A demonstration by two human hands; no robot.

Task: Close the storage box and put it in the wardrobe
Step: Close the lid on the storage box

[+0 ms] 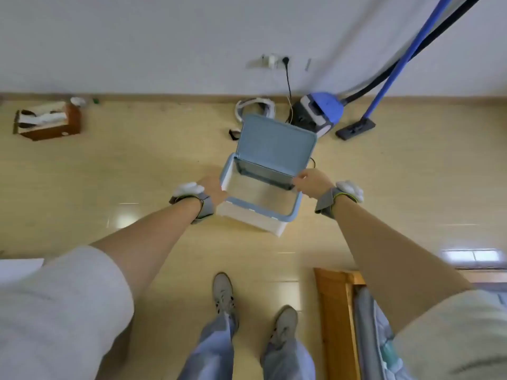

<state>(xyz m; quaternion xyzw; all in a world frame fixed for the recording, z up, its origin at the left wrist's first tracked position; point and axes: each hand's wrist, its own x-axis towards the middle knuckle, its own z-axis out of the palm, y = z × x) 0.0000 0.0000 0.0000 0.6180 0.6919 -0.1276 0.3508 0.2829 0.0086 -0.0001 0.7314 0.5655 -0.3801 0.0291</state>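
Note:
A white storage box (255, 218) with a light-blue rim is held in the air above the tiled floor. Its blue hinged lid (275, 145) stands open, tilted away from me, and the inside looks empty. My left hand (212, 189) grips the box's left side. My right hand (311, 182) grips its right side, fingers at the lid's lower right corner. Both wrists wear grey straps. No wardrobe shows in this view.
Against the far wall stand a blue vacuum (319, 111) with a black hose, a blue-handled mop (356, 128) and a white ring-shaped object (253, 108). A brown cardboard box (49, 120) lies far left. A wooden bed frame (334, 319) sits lower right beside my feet.

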